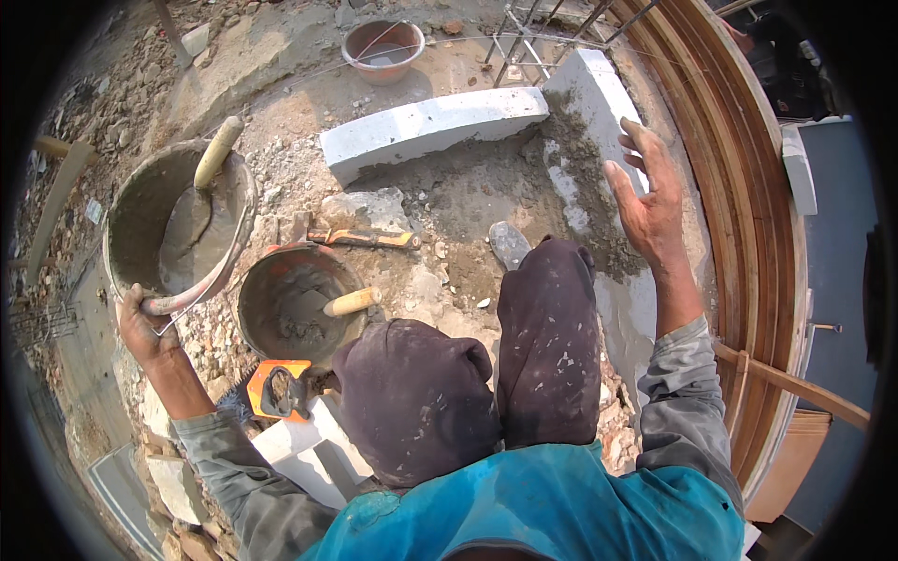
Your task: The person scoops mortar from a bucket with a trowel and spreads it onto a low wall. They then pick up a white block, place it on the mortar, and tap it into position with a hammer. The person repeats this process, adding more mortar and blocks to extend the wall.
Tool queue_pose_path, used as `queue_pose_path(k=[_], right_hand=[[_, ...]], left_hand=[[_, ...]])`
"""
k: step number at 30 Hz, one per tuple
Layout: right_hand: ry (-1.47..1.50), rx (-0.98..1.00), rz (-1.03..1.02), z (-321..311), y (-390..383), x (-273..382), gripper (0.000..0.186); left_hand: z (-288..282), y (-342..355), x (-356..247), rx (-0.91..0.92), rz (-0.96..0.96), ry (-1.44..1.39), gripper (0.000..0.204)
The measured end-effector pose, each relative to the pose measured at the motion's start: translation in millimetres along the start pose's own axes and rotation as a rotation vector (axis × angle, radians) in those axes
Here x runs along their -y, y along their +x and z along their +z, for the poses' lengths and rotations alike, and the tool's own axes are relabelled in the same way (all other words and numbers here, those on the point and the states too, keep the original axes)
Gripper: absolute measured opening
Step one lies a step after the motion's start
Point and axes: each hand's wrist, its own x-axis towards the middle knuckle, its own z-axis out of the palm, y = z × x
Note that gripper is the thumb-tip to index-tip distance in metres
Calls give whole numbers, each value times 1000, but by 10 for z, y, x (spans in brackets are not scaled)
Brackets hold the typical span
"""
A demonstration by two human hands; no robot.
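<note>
My left hand (150,327) is closed round the near rim of a large bucket (126,220) on the left. Wet grey mix (182,252) lies in this bucket, with a wooden-handled tool (218,154) leaning in it. My right hand (652,196), fingers apart and nothing in it, is over the right-hand row of white blocks (599,84), beside grey mortar (578,150). Another white block (435,126) stands on edge, its right end meeting that row. A smaller bucket (253,294) of thick mortar, before my knees, has a wooden-handled tool (354,301) in it.
A hammer (365,238) lies beyond the smaller bucket; an orange-handled saw (281,388) is nearer me. Ahead are a brown basin (383,65), a string line and steel rods (524,51). Long wooden planks (730,178) run along the right. Rubble (271,159) covers the left ground.
</note>
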Motion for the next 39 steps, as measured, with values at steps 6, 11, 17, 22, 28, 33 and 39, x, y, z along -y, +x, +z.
queue_pose_path(k=[6,11,17,22,28,33,39], right_hand=[[-48,189,-501,986,579,706,54],[-262,523,-413,1190,408,336,39],[-224,650,-301,1145,-119,4,26],[-196,846,-21,930,-486,-138,48],[-131,832,83,711,-514,-259,42],[-139,494,261,638,-499,-654,41],[-236,267,504,927,-569,-1728,39]], left_hand=[[1700,-841,112,332,-15,42,14],[2354,-1303,410,487,-111,76,15],[2635,-1557,847,549,-131,217,9],[2704,-1540,1172,585,-160,293,9],[2745,-1532,1521,454,-194,296,10],[2706,-1416,1612,367,-261,243,9],[2569,-1357,1771,296,-270,259,10]])
